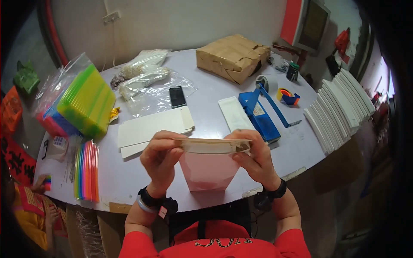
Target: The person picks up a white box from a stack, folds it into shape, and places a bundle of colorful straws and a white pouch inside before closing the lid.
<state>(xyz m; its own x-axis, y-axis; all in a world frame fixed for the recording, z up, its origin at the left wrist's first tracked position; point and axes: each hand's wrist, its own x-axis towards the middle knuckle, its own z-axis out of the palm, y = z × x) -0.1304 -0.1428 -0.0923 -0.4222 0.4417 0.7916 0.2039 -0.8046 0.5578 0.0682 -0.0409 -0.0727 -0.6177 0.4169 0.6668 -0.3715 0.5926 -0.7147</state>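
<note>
A white cardboard box (pixel 209 170), tinted pink on the side facing me, stands upright at the table's near edge. My left hand (pixel 161 158) pinches the left end of its upper edge between thumb and fingers. At the right end my right hand (pixel 254 157) grips the same edge, thumb on the near side. A narrow strip along that top edge looks brownish and translucent; I cannot tell whether it is tape. Just beyond my left hand lie flat white cartons (pixel 150 127). A smaller white flat piece (pixel 233 112) is beyond my right hand, beside a blue tape dispenser (pixel 260 116).
A brown paper-wrapped parcel (pixel 232 56), plastic bags (pixel 146 81) and a phone (pixel 177 96) sit farther back. Stacked white cartons (pixel 340 109) line the right. Colourful strips (pixel 87 170) and a bagged green-yellow stack (pixel 86 101) are left. Another person's hand (pixel 39 184) rests at the left edge.
</note>
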